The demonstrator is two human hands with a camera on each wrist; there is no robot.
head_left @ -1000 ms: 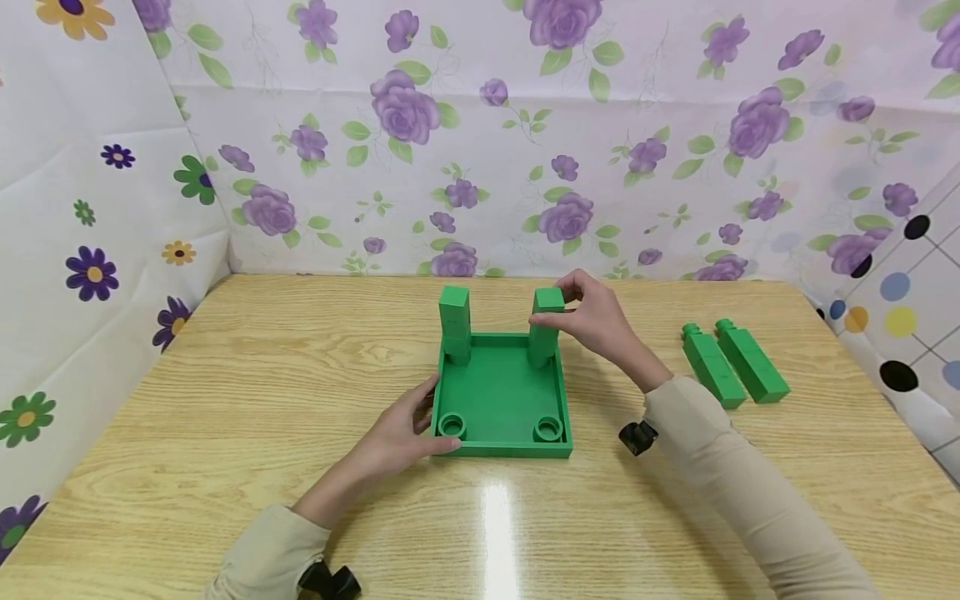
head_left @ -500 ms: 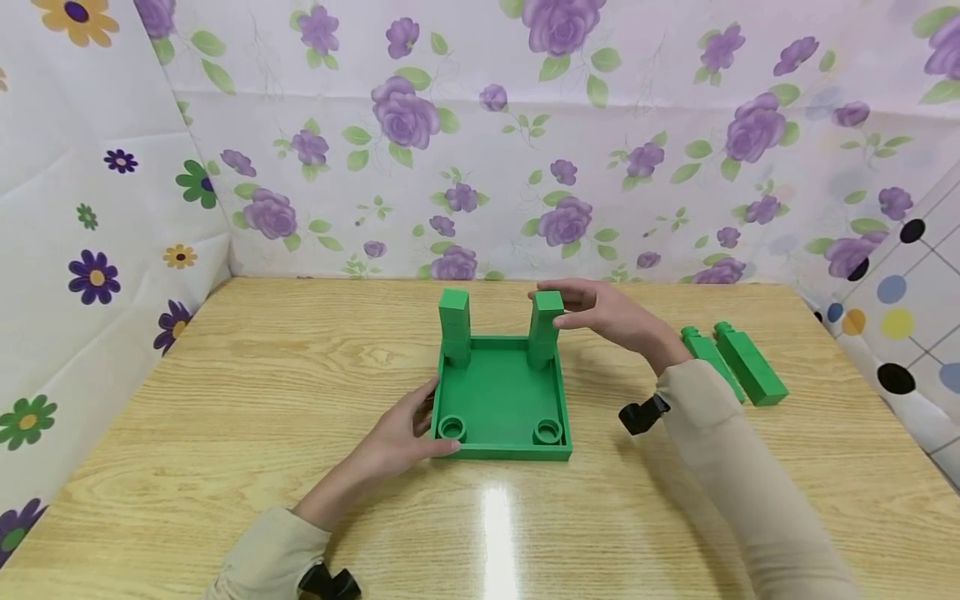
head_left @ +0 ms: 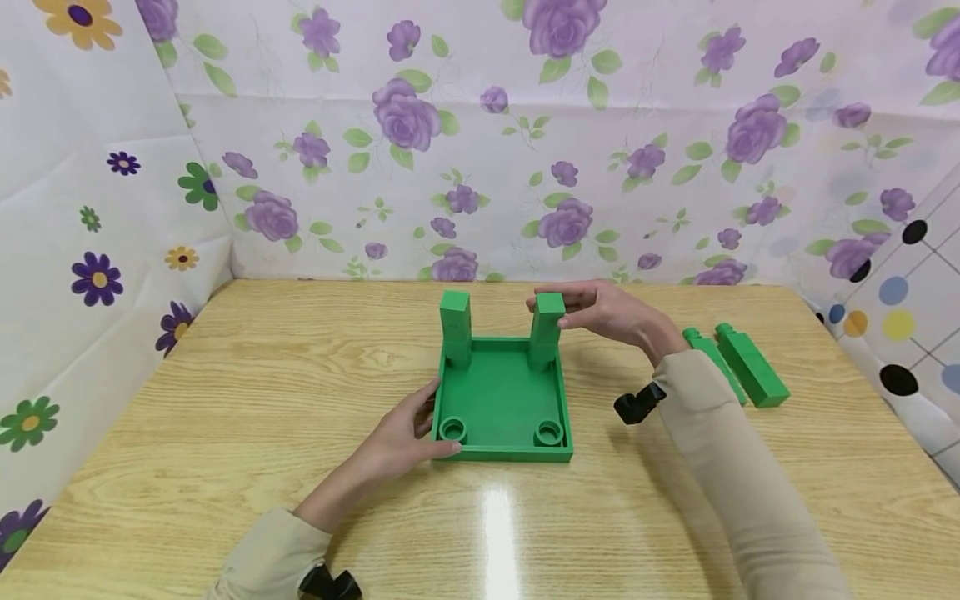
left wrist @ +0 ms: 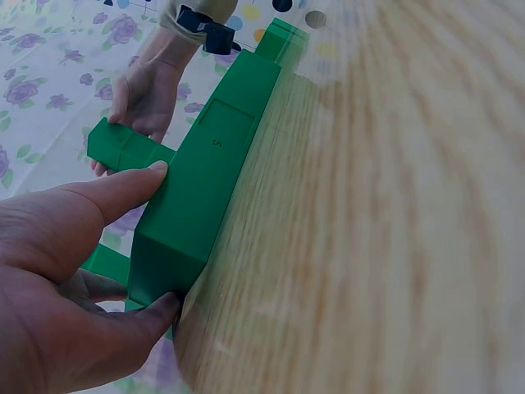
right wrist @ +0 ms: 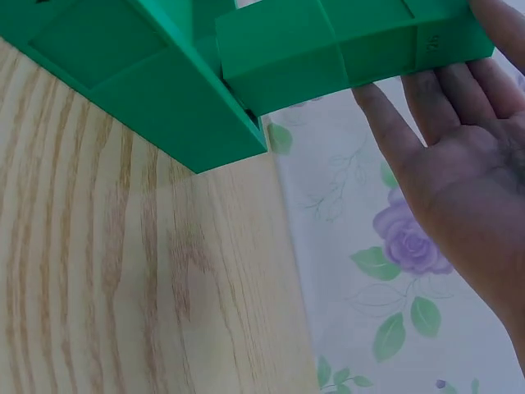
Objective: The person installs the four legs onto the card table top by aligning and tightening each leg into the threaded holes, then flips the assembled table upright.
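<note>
Nearest, the left hand [head_left: 397, 442] grips the tray [head_left: 498, 396] by its near-left corner on the table [head_left: 300, 367], thumb along the front wall; if that hold loosened, a push from the other side could slide or turn the tray. Further off, the right sleeve [head_left: 701, 392] hangs over the loose posts [head_left: 753, 367] and might knock one if the arm dropped. At the far-right corner, the right hand [head_left: 613, 313] holds the right post [head_left: 545, 329] between thumb and fingers, so a sideways tug could tip it if poorly seated.
</note>
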